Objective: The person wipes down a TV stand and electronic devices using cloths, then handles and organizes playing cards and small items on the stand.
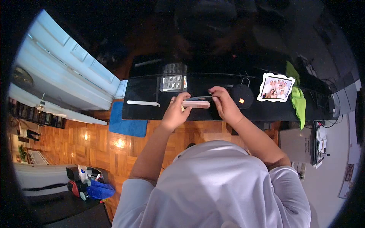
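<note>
My left hand point(176, 113) is wrapped round a small pinkish stack point(197, 104) with pale edges, held over the front edge of the black table point(144, 114). A thin dark item point(199, 98) lies along the top of the stack, and my right hand point(224, 102) pinches its right end between thumb and fingers. Behind my left hand is a clear tray point(174, 83) with small compartments. A white stick point(143, 103) lies to the left. Just right of my right hand sits a round black object point(242, 96) with an orange sticker.
A framed group photo point(276, 87) with a wavy white border and a bright green cloth point(298, 100) are at the table's right. A blue mat point(128, 119) lies on the wood floor. Bags point(99, 189) rest at lower left. Cables hang at the far right.
</note>
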The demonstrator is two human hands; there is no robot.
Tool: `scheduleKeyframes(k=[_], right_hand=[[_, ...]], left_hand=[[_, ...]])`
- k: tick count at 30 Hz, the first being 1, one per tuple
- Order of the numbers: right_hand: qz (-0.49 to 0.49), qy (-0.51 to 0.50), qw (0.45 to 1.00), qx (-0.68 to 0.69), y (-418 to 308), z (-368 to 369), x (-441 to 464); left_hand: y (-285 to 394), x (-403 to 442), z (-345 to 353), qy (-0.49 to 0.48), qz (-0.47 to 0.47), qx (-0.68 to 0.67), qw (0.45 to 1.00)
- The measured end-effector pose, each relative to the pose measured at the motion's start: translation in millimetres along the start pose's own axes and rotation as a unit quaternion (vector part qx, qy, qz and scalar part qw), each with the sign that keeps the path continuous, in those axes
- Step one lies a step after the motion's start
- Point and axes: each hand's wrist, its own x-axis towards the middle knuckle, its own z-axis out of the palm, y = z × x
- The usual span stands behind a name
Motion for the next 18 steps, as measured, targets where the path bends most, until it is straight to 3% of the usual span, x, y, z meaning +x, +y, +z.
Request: scheduleKeyframes(k=[4, 8, 13, 15, 18], right_hand=[[0.024, 0.001, 1.0, 0.002, -4.0, -4.0, -3.2], [0.046, 0.102, 0.993, 0.036, -0.4, -9.9, 3.7], [0.057, 0.205, 0.974, 0.079, -0.6, -15.0, 11.4], [0.09, 0.192, 0.974, 0.081, 3.9, -9.2, 7.3], [0.067, 0.058, 0.996, 0.032, -4.9, 4.2, -3.7]], left_hand=[[0.4, -0.2, -1.2, -0.018, -0.006, 0.013, 1.0], [-3.6, 0.3, -0.7, -0.023, 0.037, 0.021, 0.999], [5.5, -1.0, -1.4, -0.012, 0.015, 0.04, 0.999], [1.5, -0.7, -1.0, -0.015, 0.016, 0.042, 0.999], [-4.2, -0.4, 3.0, -0.014, 0.005, 0.03, 0.999]])
